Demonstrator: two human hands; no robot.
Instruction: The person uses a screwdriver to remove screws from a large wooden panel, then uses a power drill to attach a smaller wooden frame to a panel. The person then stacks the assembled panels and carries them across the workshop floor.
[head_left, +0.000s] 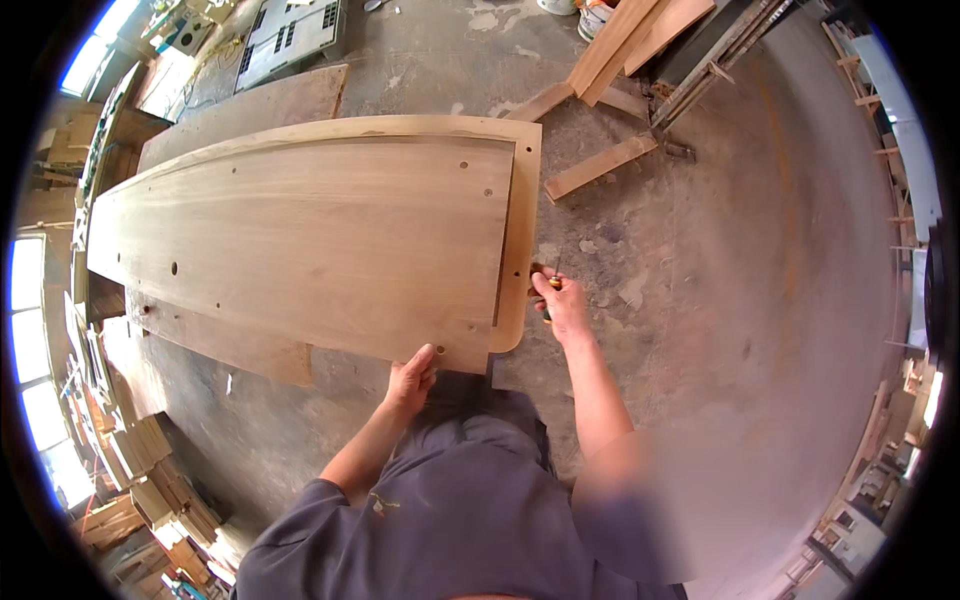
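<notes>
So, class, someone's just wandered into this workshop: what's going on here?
A person's left hand grips the near edge of an upper wooden panel, thumb on top. The right hand holds a small tool with a black and yellow handle, close by the right edge of a lower board; whether it touches is unclear. The panel lies on that board, leaving a strip showing along the far and right sides.

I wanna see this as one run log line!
left hand: holding near edge of top board | right hand: holding yellow-and-black tool | lower board: juts out right
</notes>
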